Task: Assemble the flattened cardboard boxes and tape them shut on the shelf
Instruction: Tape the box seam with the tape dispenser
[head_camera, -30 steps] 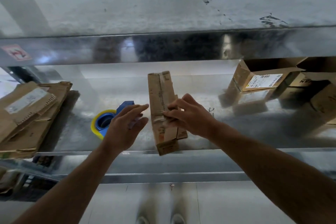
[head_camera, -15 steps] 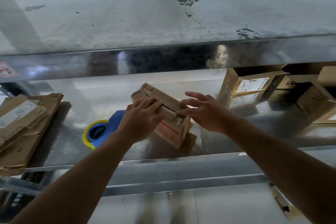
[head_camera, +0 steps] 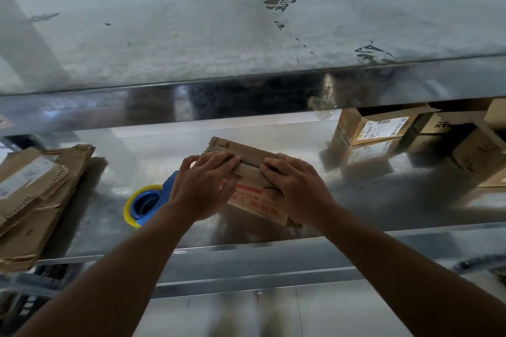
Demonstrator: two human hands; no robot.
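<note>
A small brown cardboard box [head_camera: 253, 198] with red print on its near side stands on the steel shelf [head_camera: 246, 238] in the middle. My left hand [head_camera: 201, 189] presses down on the left part of its top flaps, and my right hand [head_camera: 297, 190] presses on the right part. The flaps lie folded down under my fingers. A blue tape dispenser with a yellow roll [head_camera: 145, 204] lies on the shelf just left of my left hand. A pile of flattened cardboard boxes [head_camera: 35, 200] rests at the shelf's left end.
Several assembled boxes [head_camera: 380, 128], one with a white label, stand at the back right of the shelf. An upper steel shelf [head_camera: 246, 90] overhangs closely above. The floor shows below the shelf's front edge.
The box stood on end, flat, a second ago; it is now opened up and lying lower, and both hands have come onto its top flaps and pushed them down.
</note>
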